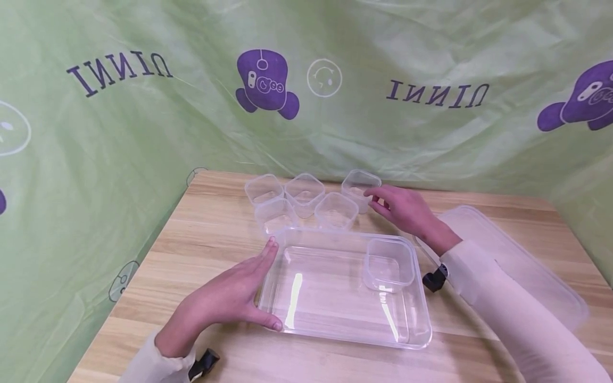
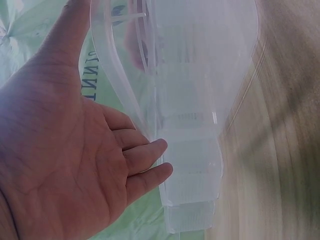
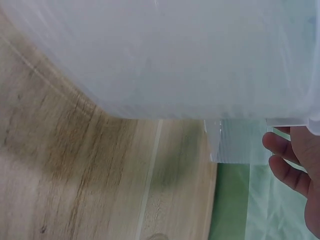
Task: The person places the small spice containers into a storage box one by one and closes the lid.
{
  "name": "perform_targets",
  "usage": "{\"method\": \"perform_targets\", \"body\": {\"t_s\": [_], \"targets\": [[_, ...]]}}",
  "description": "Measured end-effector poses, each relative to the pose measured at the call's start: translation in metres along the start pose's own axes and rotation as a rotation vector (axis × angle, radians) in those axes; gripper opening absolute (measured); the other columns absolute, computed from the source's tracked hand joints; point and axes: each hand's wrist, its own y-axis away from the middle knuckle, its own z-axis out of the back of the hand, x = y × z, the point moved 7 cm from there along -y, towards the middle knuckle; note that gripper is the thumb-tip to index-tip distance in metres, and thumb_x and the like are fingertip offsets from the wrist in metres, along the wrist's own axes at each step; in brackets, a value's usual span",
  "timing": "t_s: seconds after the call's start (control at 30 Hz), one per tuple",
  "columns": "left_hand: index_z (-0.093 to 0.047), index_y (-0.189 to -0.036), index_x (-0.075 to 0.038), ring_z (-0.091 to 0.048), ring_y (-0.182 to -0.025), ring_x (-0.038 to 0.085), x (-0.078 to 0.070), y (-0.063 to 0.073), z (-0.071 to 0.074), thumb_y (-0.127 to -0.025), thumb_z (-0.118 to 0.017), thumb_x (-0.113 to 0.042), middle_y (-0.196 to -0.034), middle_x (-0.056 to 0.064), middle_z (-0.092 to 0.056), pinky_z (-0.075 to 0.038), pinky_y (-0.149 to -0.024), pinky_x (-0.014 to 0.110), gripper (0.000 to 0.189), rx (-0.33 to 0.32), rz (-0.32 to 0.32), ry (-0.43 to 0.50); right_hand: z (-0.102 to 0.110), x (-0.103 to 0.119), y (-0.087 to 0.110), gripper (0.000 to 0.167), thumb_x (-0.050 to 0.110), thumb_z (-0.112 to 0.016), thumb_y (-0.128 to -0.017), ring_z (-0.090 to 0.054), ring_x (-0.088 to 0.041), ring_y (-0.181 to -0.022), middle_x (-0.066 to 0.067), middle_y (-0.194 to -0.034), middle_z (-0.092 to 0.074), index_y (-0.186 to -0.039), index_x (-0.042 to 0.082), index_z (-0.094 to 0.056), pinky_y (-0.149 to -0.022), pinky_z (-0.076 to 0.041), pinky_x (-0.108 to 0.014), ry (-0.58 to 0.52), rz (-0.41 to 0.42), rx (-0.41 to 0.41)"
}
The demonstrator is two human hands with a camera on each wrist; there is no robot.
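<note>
A large clear rectangular plastic container (image 1: pixel 330 340) stands in front of me, with one small clear square container (image 1: pixel 390 266) inside at its right back corner. My left hand (image 1: pixel 230 292) spans the left side of the large container, thumb by the front rim and fingers at the back left corner. In the left wrist view the left fingertips (image 2: pixel 162 145) touch the clear plastic. My right hand (image 1: pixel 404 210) is at a small clear container (image 1: pixel 356 183) at the back right, fingers loosely bent by its rim. In the right wrist view the large container hides part of that hand.
Several more small clear containers, one of them a front one (image 1: pixel 337 211), stand behind the large container. A translucent flat lid (image 1: pixel 517 260) lies at the right under my right forearm. A green printed curtain (image 1: pixel 354 133) hangs behind the wooden table (image 1: pixel 163 298).
</note>
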Motion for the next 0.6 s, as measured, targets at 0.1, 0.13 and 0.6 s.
{"method": "perform_targets", "body": {"t_s": [0.1, 0.13, 0.6], "targets": [[0.001, -0.163, -0.001, -0.025, -0.151, 0.034, 0.0001, -0.0005, -0.0003, -0.070, -0.068, -0.084, -0.169, 0.019, -0.003, -0.027, -0.120, 0.051, 0.143, 0.006, 0.004, 0.002, -0.0015, -0.0005, -0.0016, 0.023, 0.013, -0.072, -0.097, -0.067, -0.023, -0.073, -0.002, -0.097, -0.073, -0.120, 0.011, -0.072, -0.060, -0.053, -0.041, -0.010, -0.013, 0.006], [0.001, -0.163, -0.001, -0.025, -0.151, 0.034, 0.0000, -0.0006, -0.0003, -0.070, -0.068, -0.084, -0.169, 0.019, -0.003, -0.027, -0.120, 0.051, 0.143, 0.005, 0.005, 0.002, -0.0019, -0.0004, -0.0023, 0.023, 0.012, -0.072, -0.097, -0.067, -0.023, -0.073, -0.002, -0.097, -0.073, -0.120, 0.010, -0.072, -0.060, -0.053, -0.041, -0.012, -0.016, 0.008], [-0.002, -0.163, 0.001, -0.026, -0.151, 0.034, -0.0003, 0.0001, 0.0003, -0.070, -0.069, -0.084, -0.169, 0.020, -0.004, -0.028, -0.119, 0.051, 0.143, -0.001, 0.005, -0.004, -0.0062, -0.0036, -0.0094, 0.015, 0.014, -0.070, -0.099, -0.068, -0.021, -0.079, -0.007, -0.097, -0.075, -0.111, 0.007, -0.077, -0.068, -0.056, -0.045, -0.026, -0.091, 0.054]]}}
